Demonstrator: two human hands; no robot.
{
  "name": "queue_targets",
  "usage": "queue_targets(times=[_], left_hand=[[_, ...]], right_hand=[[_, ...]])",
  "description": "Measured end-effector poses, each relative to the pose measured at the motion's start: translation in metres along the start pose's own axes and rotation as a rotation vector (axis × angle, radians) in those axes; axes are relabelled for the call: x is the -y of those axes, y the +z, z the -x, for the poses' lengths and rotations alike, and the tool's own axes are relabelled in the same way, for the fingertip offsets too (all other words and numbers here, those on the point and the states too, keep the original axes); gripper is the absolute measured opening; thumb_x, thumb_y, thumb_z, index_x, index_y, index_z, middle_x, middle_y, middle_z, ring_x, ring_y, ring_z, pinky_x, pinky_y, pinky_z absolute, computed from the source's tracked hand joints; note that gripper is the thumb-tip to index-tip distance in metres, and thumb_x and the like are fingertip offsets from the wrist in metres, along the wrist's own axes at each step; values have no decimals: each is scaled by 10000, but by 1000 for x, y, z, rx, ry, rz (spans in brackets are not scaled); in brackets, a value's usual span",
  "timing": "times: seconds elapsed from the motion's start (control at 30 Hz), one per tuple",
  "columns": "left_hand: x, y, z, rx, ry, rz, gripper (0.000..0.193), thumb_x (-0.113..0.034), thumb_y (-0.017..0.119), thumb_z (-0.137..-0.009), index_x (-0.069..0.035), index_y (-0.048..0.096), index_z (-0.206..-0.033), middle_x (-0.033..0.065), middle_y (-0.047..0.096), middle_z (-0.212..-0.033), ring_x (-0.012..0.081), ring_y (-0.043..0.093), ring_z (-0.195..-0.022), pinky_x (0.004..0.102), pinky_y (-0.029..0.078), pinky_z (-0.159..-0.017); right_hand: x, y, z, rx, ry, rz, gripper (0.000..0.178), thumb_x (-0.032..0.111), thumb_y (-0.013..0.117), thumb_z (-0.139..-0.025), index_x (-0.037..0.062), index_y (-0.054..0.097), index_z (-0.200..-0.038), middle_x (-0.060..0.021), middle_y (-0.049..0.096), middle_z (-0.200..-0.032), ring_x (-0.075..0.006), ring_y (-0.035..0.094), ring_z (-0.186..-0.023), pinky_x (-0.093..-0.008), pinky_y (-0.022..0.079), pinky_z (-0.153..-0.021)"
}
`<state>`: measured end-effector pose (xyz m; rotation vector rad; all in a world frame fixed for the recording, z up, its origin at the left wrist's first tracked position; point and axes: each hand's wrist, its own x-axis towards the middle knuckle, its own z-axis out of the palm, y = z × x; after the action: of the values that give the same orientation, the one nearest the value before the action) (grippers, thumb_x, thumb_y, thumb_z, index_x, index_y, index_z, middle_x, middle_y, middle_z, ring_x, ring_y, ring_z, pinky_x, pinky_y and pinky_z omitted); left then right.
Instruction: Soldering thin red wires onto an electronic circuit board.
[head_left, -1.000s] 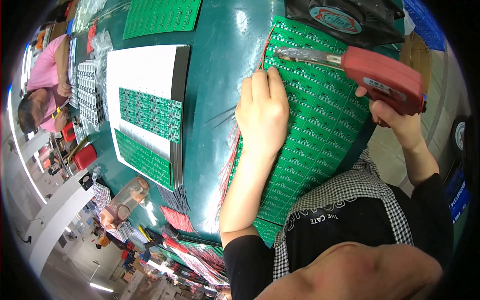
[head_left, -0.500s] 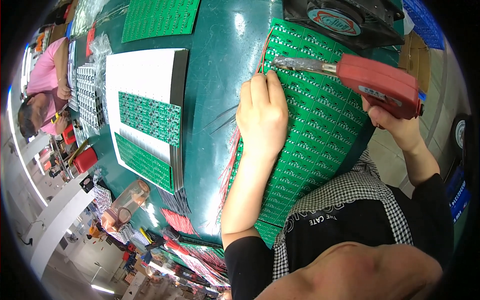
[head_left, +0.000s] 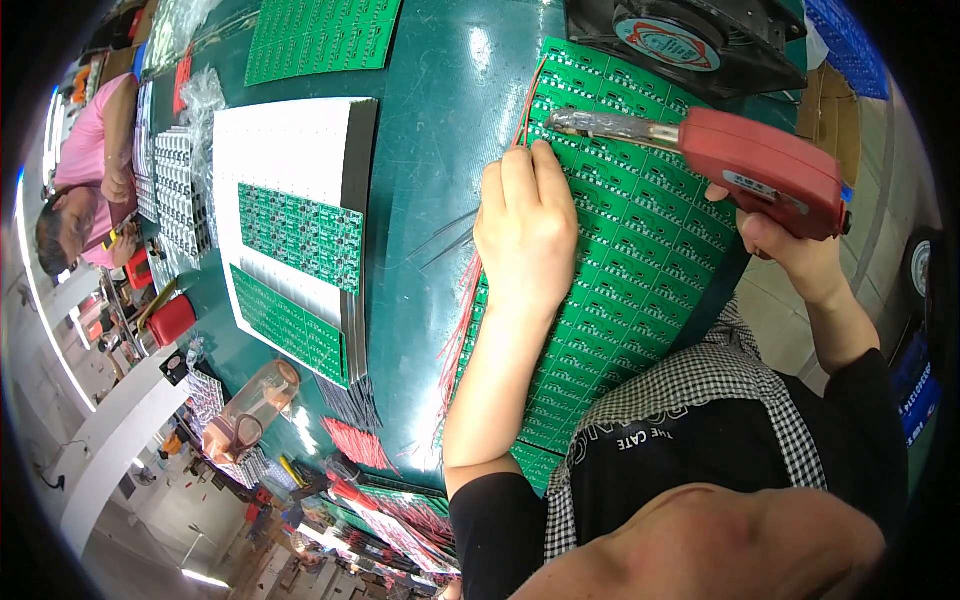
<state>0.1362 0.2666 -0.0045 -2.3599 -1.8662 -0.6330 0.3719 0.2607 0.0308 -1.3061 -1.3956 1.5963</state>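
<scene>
A large green circuit board panel (head_left: pixel 620 270) with rows of small repeated circuits lies before me. My right hand (head_left: pixel 785 245) is closed around the handle of a red soldering gun (head_left: pixel 762 170). The gun's long tip, wrapped in something silvery, points left above the panel's upper left part. My left hand (head_left: pixel 527 230) rests on the panel's left edge, its fingers bent and pressed together on a thin red wire (head_left: pixel 527 105). The gun's tip is just above these fingertips; whether it touches the board I cannot tell. More red wires (head_left: pixel 462 320) trail along the panel's left edge beside my wrist.
A black fan (head_left: pixel 680 45) stands behind the panel. Leftward, a white stack (head_left: pixel 285 140) carries two green boards, with another green panel (head_left: pixel 320 40) beyond. Dark wires, red wires (head_left: pixel 357 443) and a clear jar (head_left: pixel 255 405) lie nearer left. A person in pink sits across the table.
The soldering gun has shifted slightly right with my right hand, and its tip has drawn back a little. My left hand barely moves. The hand of the person across has moved.
</scene>
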Motion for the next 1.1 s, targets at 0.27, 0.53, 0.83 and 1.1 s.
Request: queue_targets(times=[0.27,0.53,0.83,1.1], left_hand=[[2,2,0,-25,76,-46,258,-4,530,-678,53,560,-927,101,500,-800,211,511,-691,277,471,-557],[2,2,1,-22,74,-56,257,-5,535,-676,54,560,-925,101,502,-802,212,514,-693,278,474,-561],[2,-1,0,10,63,-43,248,-7,533,-682,52,559,-922,108,508,-813,223,515,-707,292,469,-572],[1,0,-15,-36,-23,123,169,34,582,-703,2,614,-867,91,558,-783,241,548,-688,339,452,-616]], right_hand=[[4,0,-2,25,24,26,463,174,646,-763,8,487,-1165,-96,604,-984,-46,464,-598,-182,374,-490],[-1,2,-1,19,-59,46,476,165,650,-758,7,480,-1174,-101,604,-998,-52,483,-654,-177,383,-520],[2,4,-2,-31,-124,-33,448,181,611,-782,-19,477,-1160,-114,588,-1010,-46,428,-542,-180,346,-475],[1,1,-3,-62,-62,12,408,164,599,-795,-6,486,-1148,-86,587,-996,-44,433,-554,-175,351,-476]])
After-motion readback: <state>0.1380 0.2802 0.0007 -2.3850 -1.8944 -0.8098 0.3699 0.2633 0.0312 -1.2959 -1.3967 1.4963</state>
